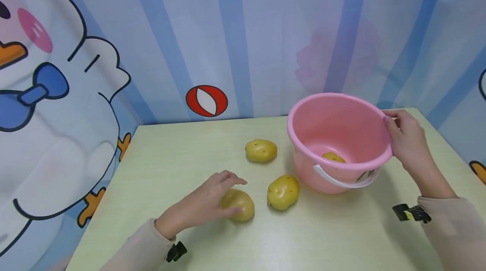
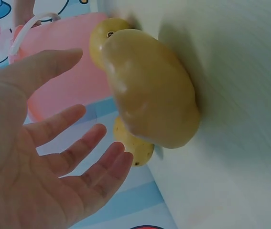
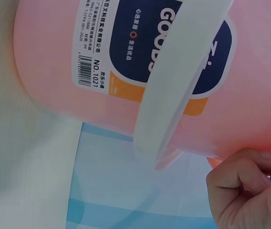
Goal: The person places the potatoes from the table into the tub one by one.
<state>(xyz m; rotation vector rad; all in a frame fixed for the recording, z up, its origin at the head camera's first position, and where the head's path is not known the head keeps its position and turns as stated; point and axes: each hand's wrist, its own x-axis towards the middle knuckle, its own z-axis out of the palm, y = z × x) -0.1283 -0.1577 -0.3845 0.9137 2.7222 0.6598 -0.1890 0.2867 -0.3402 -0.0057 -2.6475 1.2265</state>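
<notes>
My left hand (image 1: 203, 202) reaches over a smooth yellow-brown potato (image 1: 242, 205) on the table, thumb and fingers spread around its near side. In the left wrist view the fingers (image 2: 85, 150) are loosely extended, with a gap between the palm and this potato (image 2: 152, 90). My right hand (image 1: 411, 140) grips the rim of a pink bucket (image 1: 308, 170) on its right side, fingers curled over the edge. One potato (image 1: 333, 157) lies inside the bucket, partly hidden by the front rim. The bucket leans a little toward me.
Two more potatoes lie left of the bucket, a near one (image 1: 283, 192) and a farther one (image 1: 261, 150). The bucket's white handle (image 1: 341, 184) hangs down in front. Behind the pale table (image 1: 182, 148) rises a blue striped cartoon backdrop (image 1: 265, 30).
</notes>
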